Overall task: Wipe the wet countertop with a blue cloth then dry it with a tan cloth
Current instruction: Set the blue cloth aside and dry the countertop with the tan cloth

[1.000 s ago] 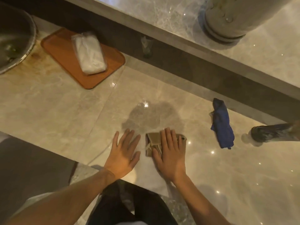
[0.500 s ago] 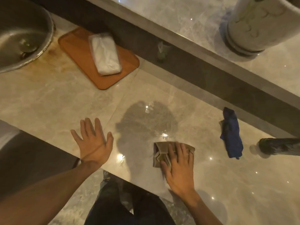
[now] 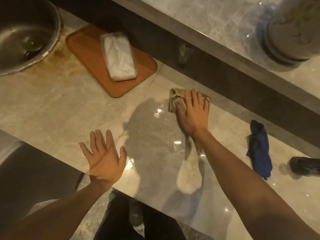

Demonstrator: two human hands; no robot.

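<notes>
The right hand (image 3: 192,115) lies palm-down on the tan cloth (image 3: 176,101), fingers (image 3: 196,98) extended and only slightly fanned, pressing the bunched fabric flat against the countertop (image 3: 52,108) rather than pinching it; that flat, weighted hold looks chosen so the cloth drags across the stone and soaks up moisture under the whole palm. The cloth sits beneath the fingers and the front of the palm, its crumpled free part sticking out on the thumb side toward the orange tray (image 3: 83,54), while a thin edge shows past the fingertips, close to the dark raised ledge at the back. The left hand (image 3: 103,158) is open with its fingers spread wide near the front edge of the counter, holding nothing; whether it touches the surface or floats just above it I cannot tell, but it reads as a brace for balance while the other arm reaches far. The blue cloth (image 3: 258,149) lies crumpled and untouched well to the right, beside a dark bottle (image 3: 304,166), which suggests the wiping stage is finished and drying is under way; shiny glints on the stone between the two hands hint that some wetness is left to lift
</notes>
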